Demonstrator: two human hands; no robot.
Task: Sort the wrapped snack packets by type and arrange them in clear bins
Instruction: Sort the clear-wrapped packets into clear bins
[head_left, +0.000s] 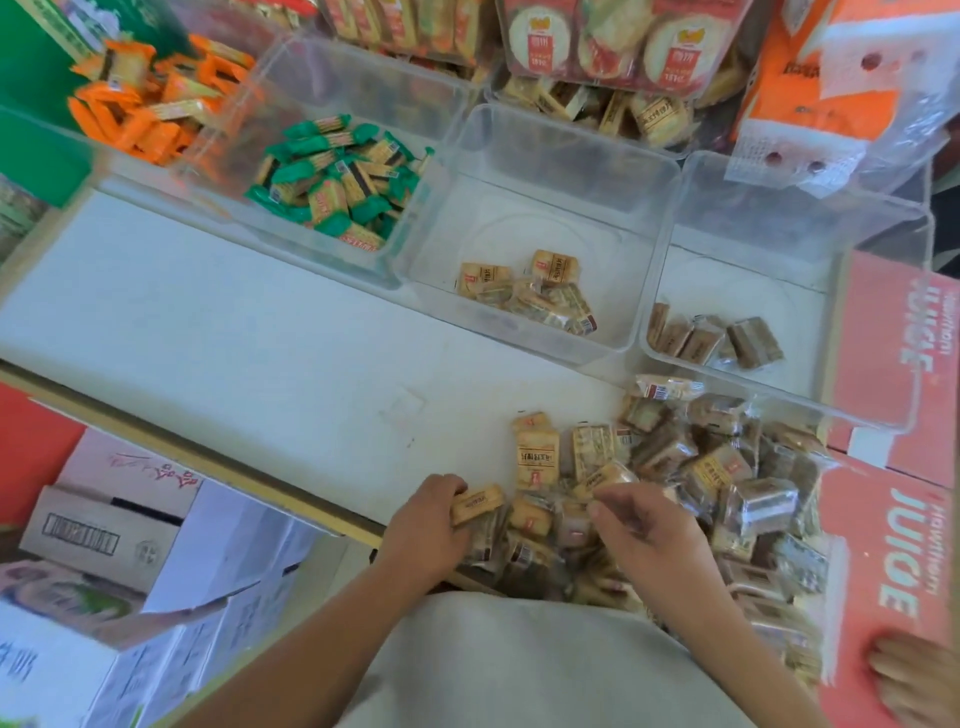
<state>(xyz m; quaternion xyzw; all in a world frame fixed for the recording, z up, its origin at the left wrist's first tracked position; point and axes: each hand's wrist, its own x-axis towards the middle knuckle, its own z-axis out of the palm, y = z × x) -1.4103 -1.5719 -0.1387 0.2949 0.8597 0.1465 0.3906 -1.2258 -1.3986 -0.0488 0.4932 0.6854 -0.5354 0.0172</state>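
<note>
A heap of mixed wrapped snack packets (691, 478), tan and dark brown, lies at the white table's near right. My left hand (428, 525) grips a tan packet (475, 503) at the heap's left edge. My right hand (644, 525) pinches another tan packet (605, 477) in the heap. Four clear bins stand in a row behind: one with orange packets (140, 98), one with green packets (337, 171), one (566, 150) holding a few tan packets (530, 291), one (737, 192) holding several brown packets (717, 338).
Pink juice cartons (893, 353) border the table on the right, with a bare foot (914, 675) on the near one. Cardboard boxes (109, 525) sit on the floor at the left. Large snack packs (613, 41) and an orange-white bag (841, 78) crowd the back.
</note>
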